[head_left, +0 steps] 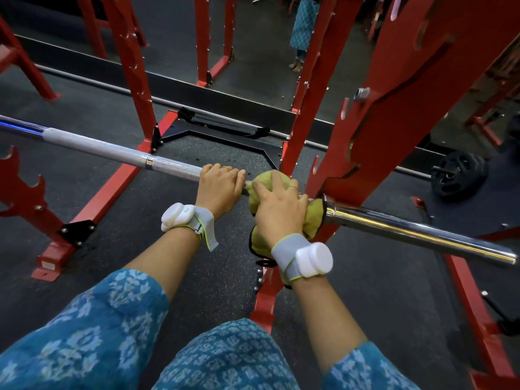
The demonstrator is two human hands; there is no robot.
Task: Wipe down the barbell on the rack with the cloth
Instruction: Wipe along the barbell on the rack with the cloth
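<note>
Cloth (281,201) wrapped the barbell (121,152) beside the rack upright (365,136) | right hand (278,209) clasped cloth | left hand (221,187) gripped bare bar just beside cloth

Cloth (268,182) around racked barbell (118,152)

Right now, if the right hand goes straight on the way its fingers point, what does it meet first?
Nothing, it seems: past the cloth and bar, the right hand has free air. The red upright stands close on its right; depth is unclear.
</note>
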